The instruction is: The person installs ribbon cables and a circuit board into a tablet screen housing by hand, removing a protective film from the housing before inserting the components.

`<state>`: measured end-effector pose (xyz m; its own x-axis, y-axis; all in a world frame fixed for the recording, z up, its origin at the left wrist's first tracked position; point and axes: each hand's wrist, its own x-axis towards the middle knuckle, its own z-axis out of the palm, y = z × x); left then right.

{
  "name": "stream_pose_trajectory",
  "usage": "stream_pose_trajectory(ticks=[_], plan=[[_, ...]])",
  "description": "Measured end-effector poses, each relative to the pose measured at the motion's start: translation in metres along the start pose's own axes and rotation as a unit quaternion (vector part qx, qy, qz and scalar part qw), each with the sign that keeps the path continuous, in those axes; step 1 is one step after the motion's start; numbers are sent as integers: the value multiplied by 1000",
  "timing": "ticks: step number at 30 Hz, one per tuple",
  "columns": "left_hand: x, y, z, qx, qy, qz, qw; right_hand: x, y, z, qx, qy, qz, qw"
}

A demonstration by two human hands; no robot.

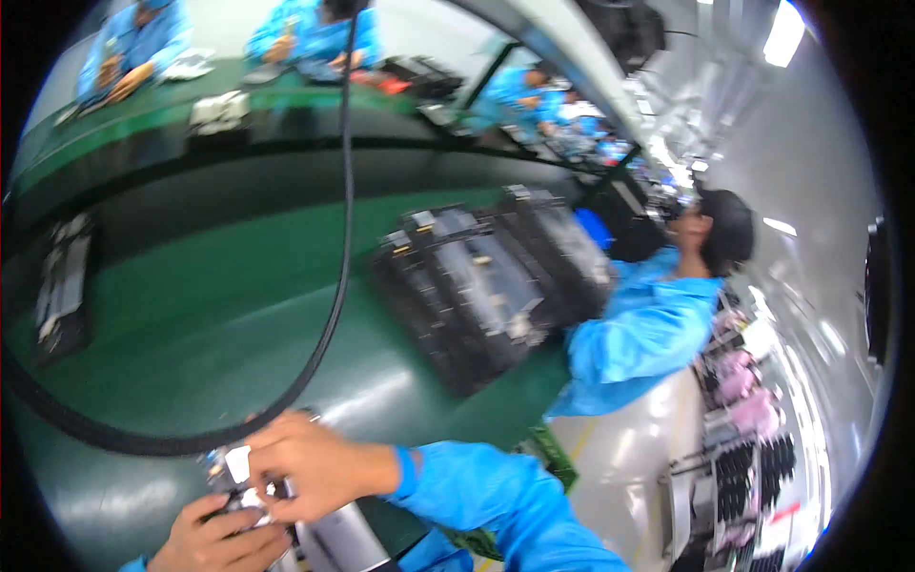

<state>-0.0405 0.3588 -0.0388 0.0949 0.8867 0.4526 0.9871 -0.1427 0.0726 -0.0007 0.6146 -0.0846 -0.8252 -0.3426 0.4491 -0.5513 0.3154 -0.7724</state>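
Note:
At the lower left of the head view, my two hands meet over a grey and silver assembly (343,541) with small shiny metal parts at its far end; the picture is blurred and its kind cannot be made out. My right hand (319,462) reaches across from the right, fingers bent down and closed on the top of that end. Close beside it, nearer to me, my left hand (224,543) has its fingers curled over the assembly's left side. What lies under the fingertips is hidden.
Black trays (457,296) holding grey parts stand on the green bench (219,334). Another dark tray (65,286) lies far left. A black cable (334,315) loops down before me. To the right sits a co-worker (648,324) in blue; several people work across the bench.

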Motion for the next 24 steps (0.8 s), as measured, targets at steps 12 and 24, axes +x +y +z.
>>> stream_pose_trajectory(ticks=[12, 24], plan=[[-4, 17, 14, -108, 29, 6, 994, -9, 4, -14, 24, 10, -9, 1000], [-3, 18, 10, -107, 47, -25, 993, -13, 28, 4, -43, 30, -41, 998]])
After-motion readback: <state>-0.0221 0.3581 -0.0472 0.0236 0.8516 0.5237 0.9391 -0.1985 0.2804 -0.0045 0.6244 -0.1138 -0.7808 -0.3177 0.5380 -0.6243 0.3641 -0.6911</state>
